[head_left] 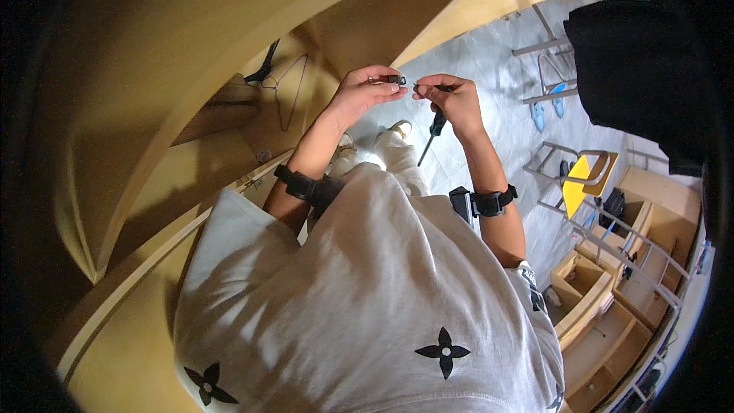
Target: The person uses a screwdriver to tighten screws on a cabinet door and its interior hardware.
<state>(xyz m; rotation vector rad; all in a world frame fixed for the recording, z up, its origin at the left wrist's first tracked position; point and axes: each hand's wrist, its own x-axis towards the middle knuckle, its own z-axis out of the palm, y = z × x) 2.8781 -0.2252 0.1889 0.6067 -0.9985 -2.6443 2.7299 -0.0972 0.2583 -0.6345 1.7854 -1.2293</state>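
My left hand is closed on a small dark metal piece, pinched between thumb and fingers; it looks like a latch or hinge part, too small to name surely. Just to its right, my right hand is closed too. A screwdriver with a dark green and black handle hangs from its curled fingers, the shaft slanting down to the left. The thumb and forefinger pinch something tiny, perhaps a screw, that I cannot make out. A narrow gap separates the two hands.
An open wooden cabinet stands at the left, with a wire hanger inside. Dark cloth hangs at the upper right. Below it are blue slippers, a yellow-seated chair and wooden drawers on the grey tiled floor.
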